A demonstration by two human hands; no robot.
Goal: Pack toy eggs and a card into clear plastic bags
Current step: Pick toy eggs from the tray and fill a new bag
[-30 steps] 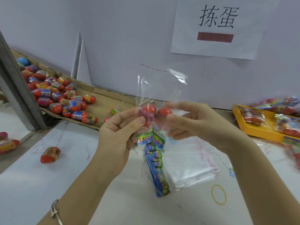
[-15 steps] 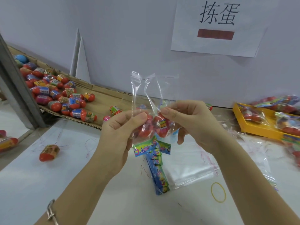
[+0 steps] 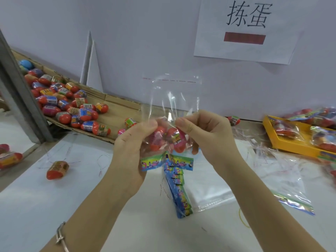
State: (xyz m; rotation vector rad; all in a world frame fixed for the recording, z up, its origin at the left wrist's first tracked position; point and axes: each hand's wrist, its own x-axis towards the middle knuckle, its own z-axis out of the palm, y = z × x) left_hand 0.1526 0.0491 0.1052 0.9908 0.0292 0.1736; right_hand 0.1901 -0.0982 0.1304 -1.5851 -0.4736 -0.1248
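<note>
The top of the clear bag (image 3: pixel 171 91) has spread upright; the eggs (image 3: pixel 174 140) seem lower inside.

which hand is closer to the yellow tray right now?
Right. The right hand pinches the clear bag at centre, with the yellow tray off to its right side. The left hand grips the bag's other side, farther from the tray.

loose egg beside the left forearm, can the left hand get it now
Probably not yet: the left hand is pinching the bag; once freed, nothing bulky lies between it and the egg.
</note>
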